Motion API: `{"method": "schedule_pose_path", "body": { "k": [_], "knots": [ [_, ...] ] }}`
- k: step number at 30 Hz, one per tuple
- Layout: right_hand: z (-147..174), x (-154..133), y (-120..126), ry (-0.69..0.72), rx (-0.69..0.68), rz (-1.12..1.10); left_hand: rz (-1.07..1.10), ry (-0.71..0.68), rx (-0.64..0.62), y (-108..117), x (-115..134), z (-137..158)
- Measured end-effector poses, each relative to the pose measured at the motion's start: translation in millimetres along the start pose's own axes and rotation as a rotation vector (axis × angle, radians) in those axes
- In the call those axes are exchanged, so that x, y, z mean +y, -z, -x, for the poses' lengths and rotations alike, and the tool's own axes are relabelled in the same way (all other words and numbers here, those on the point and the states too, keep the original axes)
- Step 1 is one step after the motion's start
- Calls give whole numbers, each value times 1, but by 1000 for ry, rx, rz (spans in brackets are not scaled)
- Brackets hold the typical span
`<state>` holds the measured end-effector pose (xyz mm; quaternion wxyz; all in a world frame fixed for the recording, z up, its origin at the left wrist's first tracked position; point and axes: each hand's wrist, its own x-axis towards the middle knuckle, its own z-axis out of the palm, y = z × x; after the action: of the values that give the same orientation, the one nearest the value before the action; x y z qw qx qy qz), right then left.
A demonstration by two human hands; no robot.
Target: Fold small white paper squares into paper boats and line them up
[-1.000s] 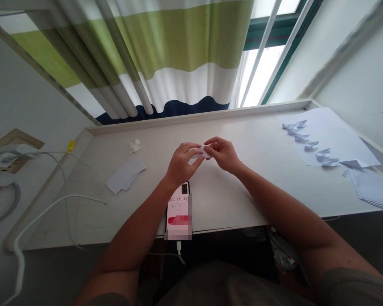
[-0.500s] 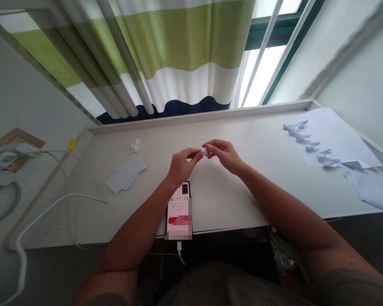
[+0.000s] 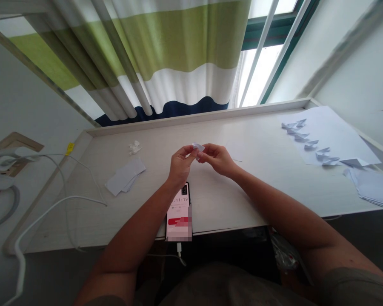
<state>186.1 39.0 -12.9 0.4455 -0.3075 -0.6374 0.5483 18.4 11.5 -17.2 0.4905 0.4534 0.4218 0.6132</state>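
Over the middle of the desk, a small folded piece of white paper is pinched between my two hands. My left hand grips it from the left, thumb and fingers closed on it. From the right, my right hand has its thumb and fingertips closed on the lower right part of the same paper. One pointed flap shows above the fingertips; the rest is hidden by the fingers. Just below my left hand lies a phone with a running timer on its screen.
Loose paper slips and a crumpled tissue lie on the left of the white desk. Several folded paper pieces rest around a white sheet at right, near a paper stack. A white cable crosses the left edge.
The folded paper has turned from a thin edge-on strip to show a pointed flap. My right hand has moved slightly down and closer to my left, its fingers closing on the paper.
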Motion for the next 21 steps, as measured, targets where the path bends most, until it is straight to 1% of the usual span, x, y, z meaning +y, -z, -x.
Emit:
{"method": "schedule_pose_path", "body": {
  "k": [4,7,9,11,13,15,18,21],
  "knots": [
    [0,-3,-2,-8,-4,-105,-71,-3,-1,2,2,1],
    [-1,-2,-1,-19,-6,-150,-144,-50,-20,7,4,-1],
    [-2,-1,-1,-22,2,-165,-223,-125,-19,10,6,-2],
    [-1,-1,0,-4,17,-146,-320,-240,-25,14,9,-2],
    [-1,-2,1,27,39,-96,-420,-376,-65,18,13,-3],
    [-1,-5,3,47,58,-41,-511,-482,-123,22,17,-4],
    [-2,-8,7,45,67,-22,-596,-529,-151,26,21,-6],
    [-3,-11,11,4,47,-64,-611,-539,-179,28,23,-6]
  ]
}}
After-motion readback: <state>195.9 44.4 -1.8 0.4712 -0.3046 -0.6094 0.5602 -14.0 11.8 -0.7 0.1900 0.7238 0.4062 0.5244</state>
